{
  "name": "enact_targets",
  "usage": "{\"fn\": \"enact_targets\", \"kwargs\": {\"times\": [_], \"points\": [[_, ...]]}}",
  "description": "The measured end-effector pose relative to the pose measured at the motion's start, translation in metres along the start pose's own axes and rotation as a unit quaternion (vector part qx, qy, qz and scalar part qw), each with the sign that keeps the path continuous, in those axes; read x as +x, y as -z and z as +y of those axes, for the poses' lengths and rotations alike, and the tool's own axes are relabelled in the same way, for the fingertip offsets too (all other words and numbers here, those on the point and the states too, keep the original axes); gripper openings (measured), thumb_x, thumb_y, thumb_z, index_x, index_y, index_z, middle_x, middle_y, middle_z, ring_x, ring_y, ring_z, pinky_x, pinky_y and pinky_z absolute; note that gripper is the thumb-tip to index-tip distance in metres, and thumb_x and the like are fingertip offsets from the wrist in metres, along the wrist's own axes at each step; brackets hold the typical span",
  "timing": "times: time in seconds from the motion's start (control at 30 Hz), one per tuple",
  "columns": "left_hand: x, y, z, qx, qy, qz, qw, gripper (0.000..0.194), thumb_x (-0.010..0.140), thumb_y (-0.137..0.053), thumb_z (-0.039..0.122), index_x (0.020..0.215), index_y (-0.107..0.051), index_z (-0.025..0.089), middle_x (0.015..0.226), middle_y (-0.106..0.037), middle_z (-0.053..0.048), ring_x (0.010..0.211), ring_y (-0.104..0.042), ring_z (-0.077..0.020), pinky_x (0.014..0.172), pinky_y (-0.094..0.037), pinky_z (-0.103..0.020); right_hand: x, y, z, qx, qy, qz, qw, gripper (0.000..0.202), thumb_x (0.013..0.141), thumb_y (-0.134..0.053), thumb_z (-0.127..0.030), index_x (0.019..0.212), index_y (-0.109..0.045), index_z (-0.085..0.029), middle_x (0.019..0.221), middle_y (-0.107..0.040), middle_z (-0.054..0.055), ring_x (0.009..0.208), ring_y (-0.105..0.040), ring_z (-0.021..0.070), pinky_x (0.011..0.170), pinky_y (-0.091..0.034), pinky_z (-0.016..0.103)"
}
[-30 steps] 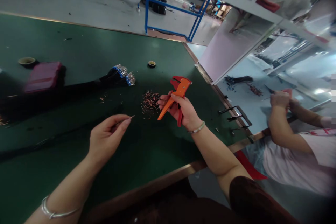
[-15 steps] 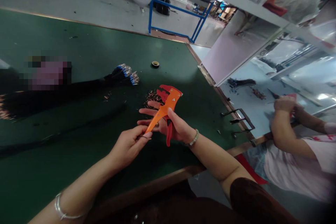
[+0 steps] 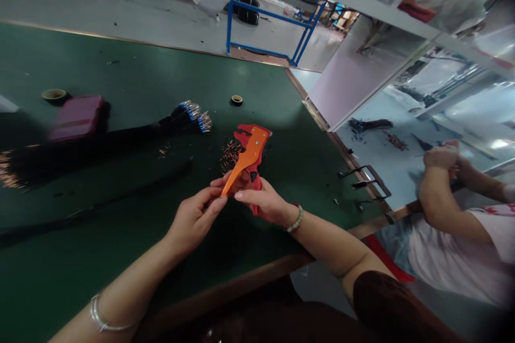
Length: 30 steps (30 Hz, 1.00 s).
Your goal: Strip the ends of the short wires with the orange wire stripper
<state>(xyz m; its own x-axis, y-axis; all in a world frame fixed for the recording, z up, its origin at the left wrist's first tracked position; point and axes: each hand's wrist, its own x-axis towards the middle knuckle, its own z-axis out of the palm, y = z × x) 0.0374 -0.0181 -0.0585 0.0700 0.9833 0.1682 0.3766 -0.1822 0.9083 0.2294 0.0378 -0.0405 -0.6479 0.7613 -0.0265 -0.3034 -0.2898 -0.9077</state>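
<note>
Seemingly partway along, judging by copper scraps (image 3: 230, 155) heaped on worktop (image 3: 161, 80) and blue-and-silver ends (image 3: 195, 114) on black wire bundle (image 3: 96, 138). Can't tell how much done or left. Holding orange-and-red hand tool (image 3: 252, 151) tilted above worktop, beside scraps, head towards far edge. Gripping by red handle in right hand (image 3: 270, 204), with fingers curled behind, thumb across front, forearm in over near edge. Pinching lower tip of orange handle between thumb and fingers of left hand (image 3: 198, 221); can't make out anything else inside pinch.
</note>
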Motion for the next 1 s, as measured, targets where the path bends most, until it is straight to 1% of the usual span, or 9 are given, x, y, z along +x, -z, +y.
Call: {"fn": "enact_targets", "kwargs": {"times": [0.17, 0.27, 0.37, 0.53, 0.63, 0.77, 0.83, 0.9, 1.0], "points": [[-0.001, 0.003, 0.005, -0.019, 0.021, 0.043, 0.999, 0.032, 0.098, -0.057, 0.046, 0.102, -0.075, 0.020, 0.083, -0.072, -0.003, 0.069, -0.063, -0.0151, 0.059, -0.050, -0.024, 0.005, 0.014, 0.001, -0.089, 0.029, 0.129, 0.987, 0.037, 0.085, -0.078, -0.042, 0.110, -0.063, -0.019, 0.096, -0.074, 0.005, 0.083, -0.072, 0.0194, 0.083, -0.061, 0.037], [0.000, 0.002, 0.006, -0.062, 0.035, 0.037, 0.997, 0.040, 0.102, -0.051, 0.050, 0.101, -0.077, 0.019, 0.080, -0.064, -0.003, 0.062, -0.059, -0.0133, 0.054, -0.049, -0.024, 0.004, 0.015, 0.002, -0.223, 0.046, 0.110, 0.968, 0.042, 0.087, -0.076, -0.050, 0.111, -0.061, -0.018, 0.095, -0.070, 0.004, 0.084, -0.068, 0.0185, 0.084, -0.059, 0.036], [0.000, -0.002, 0.004, -0.091, 0.033, 0.041, 0.994, 0.044, 0.103, -0.050, 0.052, 0.116, -0.075, 0.017, 0.096, -0.069, -0.006, 0.064, -0.062, -0.0133, 0.060, -0.056, -0.028, -0.002, 0.010, 0.003, -0.339, 0.053, 0.069, 0.937, 0.051, 0.089, -0.074, -0.054, 0.123, -0.058, -0.018, 0.108, -0.069, 0.007, 0.094, -0.066, 0.0203, 0.091, -0.057, 0.039], [-0.004, -0.008, 0.001, -0.127, 0.022, 0.039, 0.991, 0.048, 0.104, -0.048, 0.051, 0.134, -0.069, 0.019, 0.118, -0.075, -0.011, 0.084, -0.071, -0.0190, 0.079, -0.062, -0.035, -0.007, 0.006, 0.004, -0.381, 0.051, 0.052, 0.921, 0.058, 0.093, -0.070, -0.055, 0.136, -0.052, -0.020, 0.127, -0.068, 0.011, 0.108, -0.068, 0.0244, 0.096, -0.056, 0.042], [-0.006, -0.008, 0.004, -0.160, 0.011, 0.042, 0.986, 0.045, 0.104, -0.049, 0.053, 0.122, -0.076, 0.022, 0.129, -0.072, -0.011, 0.106, -0.071, -0.0243, 0.087, -0.062, -0.036, -0.006, 0.006, 0.001, -0.419, 0.047, 0.079, 0.904, 0.060, 0.094, -0.068, -0.057, 0.137, -0.052, -0.019, 0.122, -0.070, 0.011, 0.103, -0.069, 0.0250, 0.091, -0.057, 0.042], [-0.006, -0.009, 0.006, -0.263, 0.034, -0.010, 0.964, 0.043, 0.101, -0.055, 0.055, 0.103, -0.083, 0.023, 0.156, -0.056, -0.008, 0.136, -0.059, -0.0312, 0.111, -0.054, -0.042, -0.005, 0.003, -0.002, -0.450, 0.069, 0.066, 0.888, 0.056, 0.102, -0.053, -0.060, 0.140, -0.052, -0.019, 0.128, -0.068, 0.013, 0.110, -0.068, 0.0263, 0.097, -0.055, 0.044], [-0.005, -0.012, 0.006, -0.350, 0.060, -0.024, 0.935, 0.043, 0.097, -0.060, 0.057, 0.092, -0.082, 0.021, 0.157, -0.054, -0.009, 0.130, -0.062, -0.0322, 0.107, -0.057, -0.043, -0.006, 0.000, -0.001, -0.473, 0.088, 0.066, 0.874, 0.053, 0.105, -0.048, -0.058, 0.140, -0.052, -0.019, 0.130, -0.068, 0.013, 0.112, -0.068, 0.0268, 0.100, -0.055, 0.045], [-0.004, -0.014, 0.005, -0.384, 0.081, -0.025, 0.919, 0.046, 0.094, -0.063, 0.059, 0.081, -0.079, 0.019, 0.141, -0.064, -0.012, 0.112, -0.069, -0.0291, 0.095, -0.061, -0.042, -0.006, -0.003, 0.005, -0.510, 0.116, 0.082, 0.848, 0.052, 0.107, -0.044, -0.055, 0.142, -0.052, -0.018, 0.132, -0.067, 0.016, 0.115, -0.066, 0.0286, 0.104, -0.054, 0.048], [-0.006, -0.016, 0.002, -0.316, 0.087, -0.027, 0.944, 0.047, 0.096, -0.059, 0.062, 0.082, -0.079, 0.021, 0.110, -0.071, -0.010, 0.089, -0.068, -0.0226, 0.079, -0.061, -0.036, -0.005, -0.004, 0.018, -0.560, 0.142, 0.098, 0.811, 0.058, 0.110, -0.036, -0.050, 0.151, -0.045, -0.011, 0.135, -0.062, 0.023, 0.121, -0.062, 0.0319, 0.109, -0.051, 0.054]]}}
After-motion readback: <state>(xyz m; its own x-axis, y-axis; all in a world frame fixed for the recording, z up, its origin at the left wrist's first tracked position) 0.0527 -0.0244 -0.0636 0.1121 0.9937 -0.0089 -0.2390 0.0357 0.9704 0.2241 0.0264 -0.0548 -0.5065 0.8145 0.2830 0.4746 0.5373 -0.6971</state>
